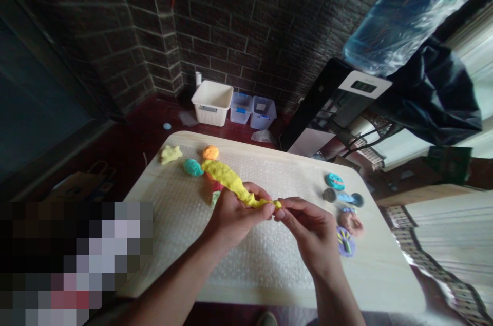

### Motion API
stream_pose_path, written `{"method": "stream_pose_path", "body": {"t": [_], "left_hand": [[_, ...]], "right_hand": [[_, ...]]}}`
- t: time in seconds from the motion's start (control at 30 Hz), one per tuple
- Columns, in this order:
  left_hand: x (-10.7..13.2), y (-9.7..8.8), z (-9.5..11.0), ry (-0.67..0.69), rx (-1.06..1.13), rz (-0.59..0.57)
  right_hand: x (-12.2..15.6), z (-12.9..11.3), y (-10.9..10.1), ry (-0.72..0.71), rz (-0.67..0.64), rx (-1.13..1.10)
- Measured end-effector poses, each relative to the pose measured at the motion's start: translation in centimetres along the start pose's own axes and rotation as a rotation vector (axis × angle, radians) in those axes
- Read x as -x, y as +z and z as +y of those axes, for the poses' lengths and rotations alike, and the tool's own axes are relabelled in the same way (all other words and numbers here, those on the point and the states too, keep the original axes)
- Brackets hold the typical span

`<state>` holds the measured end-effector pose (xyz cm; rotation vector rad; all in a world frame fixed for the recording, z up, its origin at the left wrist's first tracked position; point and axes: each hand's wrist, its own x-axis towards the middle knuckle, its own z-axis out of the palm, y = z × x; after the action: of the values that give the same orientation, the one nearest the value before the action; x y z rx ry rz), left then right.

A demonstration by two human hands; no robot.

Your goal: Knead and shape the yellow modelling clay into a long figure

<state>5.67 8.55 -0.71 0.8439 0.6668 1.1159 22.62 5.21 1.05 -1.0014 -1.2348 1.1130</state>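
Note:
A long yellow roll of modelling clay (pixel 227 178) stretches from the far middle of the table toward me. My left hand (pixel 233 215) is wrapped round its near part. My right hand (pixel 308 226) pinches its near tip between thumb and finger. Both hands hover above a sheet of bubble wrap (pixel 185 213) that covers a pale wooden table (pixel 385 274). Beyond the left hand lie a teal lump (pixel 192 167), an orange lump (pixel 210 152), a pale yellow star-like piece (pixel 170 154) and a red piece (pixel 214 185) partly hidden under the roll.
Several small clay figures lie at the table's right side, among them a teal disc (pixel 335 180) and a purple piece (pixel 345 242). On the floor by the brick wall stand a white bin (pixel 211 102) and two clear boxes (pixel 252 110). A water dispenser (pixel 346 100) stands at right.

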Motion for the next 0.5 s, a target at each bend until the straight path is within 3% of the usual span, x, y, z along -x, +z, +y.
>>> {"method": "stream_pose_path", "body": {"t": [0.27, 0.5], "left_hand": [[-0.03, -0.17, -0.15, -0.007, -0.058, 0.025], [0.14, 0.00, 0.65, -0.030, -0.006, -0.062]], "right_hand": [[0.19, 0.08, 0.17, 0.001, 0.001, 0.045], [0.21, 0.27, -0.43, -0.003, 0.023, 0.010]]}}
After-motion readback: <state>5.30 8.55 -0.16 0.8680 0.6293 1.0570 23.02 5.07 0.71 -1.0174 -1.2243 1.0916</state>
